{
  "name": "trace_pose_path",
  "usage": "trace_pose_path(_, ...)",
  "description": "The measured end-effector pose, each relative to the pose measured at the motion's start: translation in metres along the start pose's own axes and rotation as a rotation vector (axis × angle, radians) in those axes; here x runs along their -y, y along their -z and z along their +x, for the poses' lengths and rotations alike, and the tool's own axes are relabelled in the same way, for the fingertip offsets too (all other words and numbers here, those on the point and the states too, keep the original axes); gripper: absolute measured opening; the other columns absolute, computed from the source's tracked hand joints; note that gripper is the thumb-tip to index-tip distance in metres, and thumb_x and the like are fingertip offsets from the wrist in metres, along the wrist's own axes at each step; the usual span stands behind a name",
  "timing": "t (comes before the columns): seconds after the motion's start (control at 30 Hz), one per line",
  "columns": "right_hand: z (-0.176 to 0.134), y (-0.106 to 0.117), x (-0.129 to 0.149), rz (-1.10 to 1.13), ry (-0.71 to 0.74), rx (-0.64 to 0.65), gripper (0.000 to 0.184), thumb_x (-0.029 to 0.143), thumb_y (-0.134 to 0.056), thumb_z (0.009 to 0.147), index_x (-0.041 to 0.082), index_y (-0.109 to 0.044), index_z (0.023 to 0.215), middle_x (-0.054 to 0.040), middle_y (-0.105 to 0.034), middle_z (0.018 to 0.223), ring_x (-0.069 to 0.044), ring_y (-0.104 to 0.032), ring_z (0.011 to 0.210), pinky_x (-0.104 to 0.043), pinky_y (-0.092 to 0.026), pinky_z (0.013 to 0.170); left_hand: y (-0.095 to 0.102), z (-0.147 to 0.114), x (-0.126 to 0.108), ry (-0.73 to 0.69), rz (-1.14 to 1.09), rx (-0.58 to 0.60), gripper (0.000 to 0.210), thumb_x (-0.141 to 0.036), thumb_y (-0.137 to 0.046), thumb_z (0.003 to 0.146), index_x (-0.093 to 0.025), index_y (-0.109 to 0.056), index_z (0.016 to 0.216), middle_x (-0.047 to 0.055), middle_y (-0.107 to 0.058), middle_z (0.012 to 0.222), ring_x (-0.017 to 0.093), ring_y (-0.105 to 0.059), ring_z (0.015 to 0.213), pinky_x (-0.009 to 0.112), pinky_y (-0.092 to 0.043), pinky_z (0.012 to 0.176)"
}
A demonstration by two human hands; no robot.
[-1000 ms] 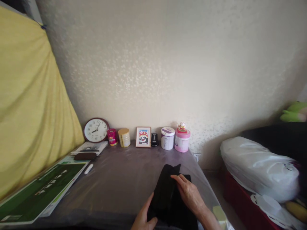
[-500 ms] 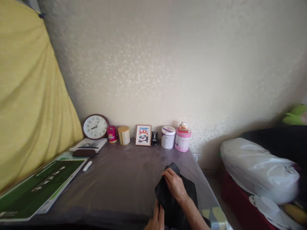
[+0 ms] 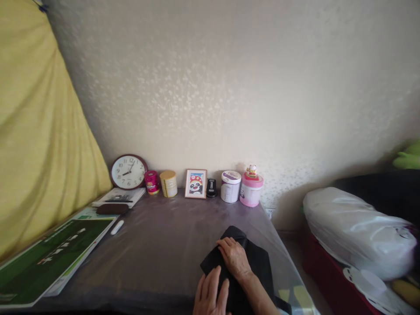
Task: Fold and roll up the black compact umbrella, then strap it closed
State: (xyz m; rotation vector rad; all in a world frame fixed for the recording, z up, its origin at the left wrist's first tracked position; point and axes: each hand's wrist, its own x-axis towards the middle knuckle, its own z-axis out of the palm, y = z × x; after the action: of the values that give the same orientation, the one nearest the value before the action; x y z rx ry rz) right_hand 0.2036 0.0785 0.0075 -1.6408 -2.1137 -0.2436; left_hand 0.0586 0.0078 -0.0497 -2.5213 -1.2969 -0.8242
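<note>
One broad grey desk (image 3: 157, 245) is spreading across the lower view, and near its right edge, close to the person, the black cloth (image 3: 259, 262) is lying on it, apparently doubled over, though its dark colour is hiding most of the creases. How far along are we? Partway, by the look of it: the cloth is already resting in a fairly compact heap, yet its outline is running unevenly, with one corner poking out leftward and a lower end straggling toward the right, so some straightening is probably remaining. On to the hands! The right hand (image 3: 234, 258) is lying over the upper middle of the cloth, its fingers sitting close together and bending slightly; whether they are pinching any of it, we cannot tell. Down below, the left hand (image 3: 210, 293) is showing its fingers apart and loosely bent over the cloth's left side, visibly gripping nothing, and whether they are pressing on it is remaining unclear. Away to the left, well apart from all this, a small white stick-like object (image 3: 117, 227) is lying untouched.
</note>
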Motion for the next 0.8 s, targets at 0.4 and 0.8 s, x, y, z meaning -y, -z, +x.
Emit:
trace_pose_path(0.4, -0.007, 0.01, -0.017, 0.207, 0.131, 0.008, 0.024, 0.022, -0.041, 0.091, 0.023, -0.065, 0.09, 0.0003, -0.068, 0.096, -0.016, -0.053, 0.104, -0.033, -0.034, 0.095, -0.052, -0.007, -0.003, -0.074, 0.05, -0.143, 0.062, -0.007, -0.04, 0.083, -0.024, -0.02, 0.139, 0.008, -0.054, 0.126, 0.022, -0.049, 0.118, 0.029, -0.047, 0.09)
trace_pose_path(0.8, 0.028, -0.005, -0.077, 0.149, -0.156, 0.131, 0.033, 0.022, -0.032, 0.09, 0.024, -0.065, 0.094, -0.004, -0.069, 0.093, -0.016, -0.062, 0.09, -0.027, -0.044, 0.083, -0.049, -0.012, -0.008, 0.024, 0.018, 0.039, 0.07, -0.001, -0.038, 0.08, -0.029, -0.012, 0.138, 0.011, -0.049, 0.131, 0.022, -0.047, 0.119, 0.03, -0.046, 0.094)
